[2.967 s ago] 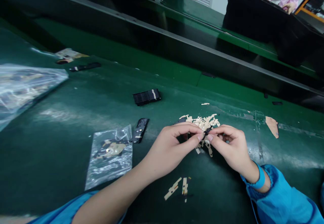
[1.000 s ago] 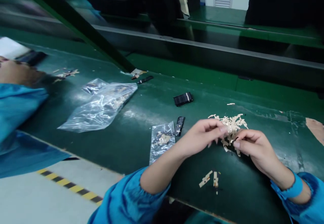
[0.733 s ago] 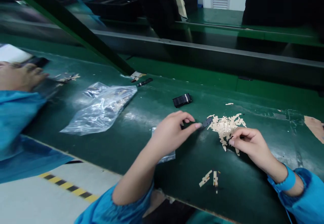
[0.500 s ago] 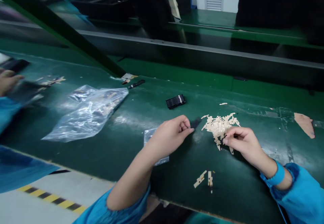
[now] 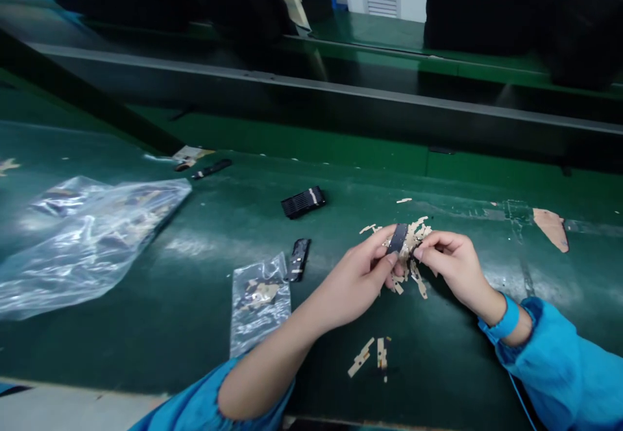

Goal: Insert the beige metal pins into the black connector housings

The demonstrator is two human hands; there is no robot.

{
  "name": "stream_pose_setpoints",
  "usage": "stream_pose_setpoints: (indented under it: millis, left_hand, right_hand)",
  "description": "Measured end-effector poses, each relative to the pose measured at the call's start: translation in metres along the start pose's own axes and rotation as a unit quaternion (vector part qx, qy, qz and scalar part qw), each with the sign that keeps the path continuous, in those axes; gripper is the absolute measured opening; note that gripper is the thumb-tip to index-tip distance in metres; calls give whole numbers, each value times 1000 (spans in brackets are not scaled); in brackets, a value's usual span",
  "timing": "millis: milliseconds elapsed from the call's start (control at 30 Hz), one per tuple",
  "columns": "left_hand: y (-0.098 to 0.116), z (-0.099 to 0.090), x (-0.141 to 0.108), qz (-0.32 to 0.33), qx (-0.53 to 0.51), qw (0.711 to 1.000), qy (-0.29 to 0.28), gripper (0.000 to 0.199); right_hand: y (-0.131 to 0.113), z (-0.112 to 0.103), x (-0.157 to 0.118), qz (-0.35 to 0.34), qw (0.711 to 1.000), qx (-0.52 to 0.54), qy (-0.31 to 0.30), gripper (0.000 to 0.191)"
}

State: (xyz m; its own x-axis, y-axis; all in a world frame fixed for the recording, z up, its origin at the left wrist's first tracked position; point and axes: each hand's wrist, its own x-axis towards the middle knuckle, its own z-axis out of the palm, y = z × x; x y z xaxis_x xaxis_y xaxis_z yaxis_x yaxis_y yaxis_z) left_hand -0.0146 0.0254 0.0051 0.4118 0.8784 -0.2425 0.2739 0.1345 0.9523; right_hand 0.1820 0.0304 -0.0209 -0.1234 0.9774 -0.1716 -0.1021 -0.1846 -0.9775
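Observation:
My left hand [image 5: 357, 275] pinches a flat dark strip [image 5: 398, 239] between thumb and fingers, over a pile of small pale pieces [image 5: 419, 224]. Close by on the right, my right hand [image 5: 450, 261] has thumb and forefinger pressed together at the pile's edge, beside the strip; a tiny dark thing shows at its fingertips, too small to name. Nearer the front edge lie two groups of loose pale pieces [image 5: 361, 357]. A dark part [image 5: 299, 259] rests left of my left hand, next to a small clear bag [image 5: 260, 298] with pale pieces in it.
A large clear bag [image 5: 97, 243] lies at the left. Behind my hands sits a black ribbed block [image 5: 303, 202], with a thin dark part [image 5: 212, 169] farther left. A tan scrap [image 5: 551, 228] is at the right. A dark slanted post [image 5: 97, 100] meets the bench at the back left.
My left hand has moved right with the dark strip, over the pile and close to my right hand. The camera view has shifted right, and the other person's hand has left the view.

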Motion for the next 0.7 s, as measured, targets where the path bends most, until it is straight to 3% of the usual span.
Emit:
stream_pose_setpoints:
  millis: [167, 700]
  left_hand:
    - [-11, 5, -6, -35, -75, 996, -28, 64]
    - [-8, 2, -14, -20, -40, 998, -45, 71]
  right_hand:
    - [1, 1, 2, 38, 998, 3, 42, 14]
    - [-4, 2, 2, 47, 999, 1, 22, 13]
